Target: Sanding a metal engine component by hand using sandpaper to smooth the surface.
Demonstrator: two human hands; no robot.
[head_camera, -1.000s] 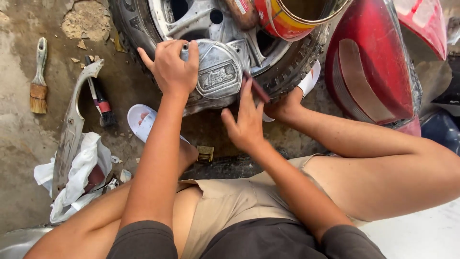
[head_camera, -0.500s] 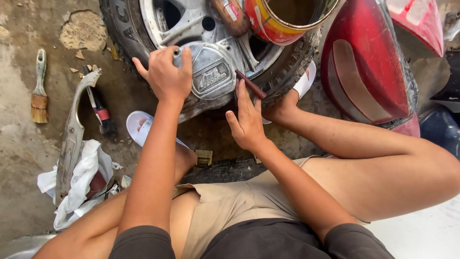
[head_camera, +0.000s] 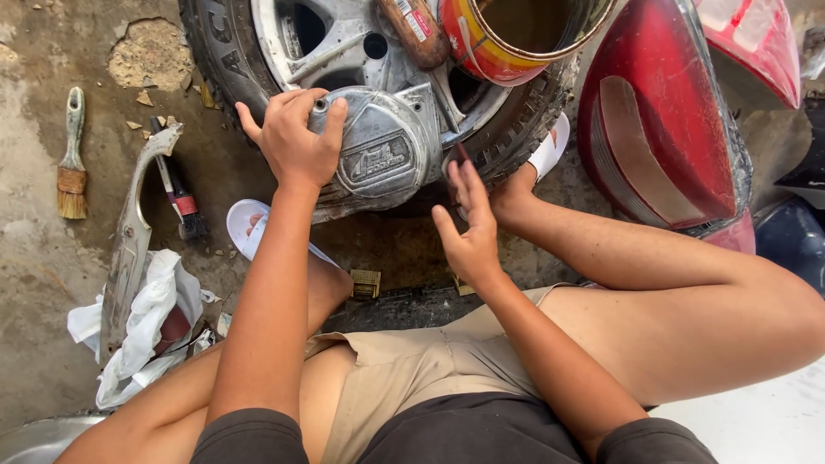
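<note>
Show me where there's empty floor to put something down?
Bare concrete lies between the paintbrush and the grey panel, and at the lower left below the brush. It is crowded around the tyre, where the left hand grips the metal cover and the right hand works its edge.

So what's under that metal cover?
The metal cover, held by the left hand, rests on a wheel lying flat: rim spokes and tyre show around it. The part of the rim beneath it is hidden.

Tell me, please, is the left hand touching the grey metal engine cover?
Touching. The head view shows the left hand gripping the top left edge of the metal cover, its fingers curled over the rim.
</note>
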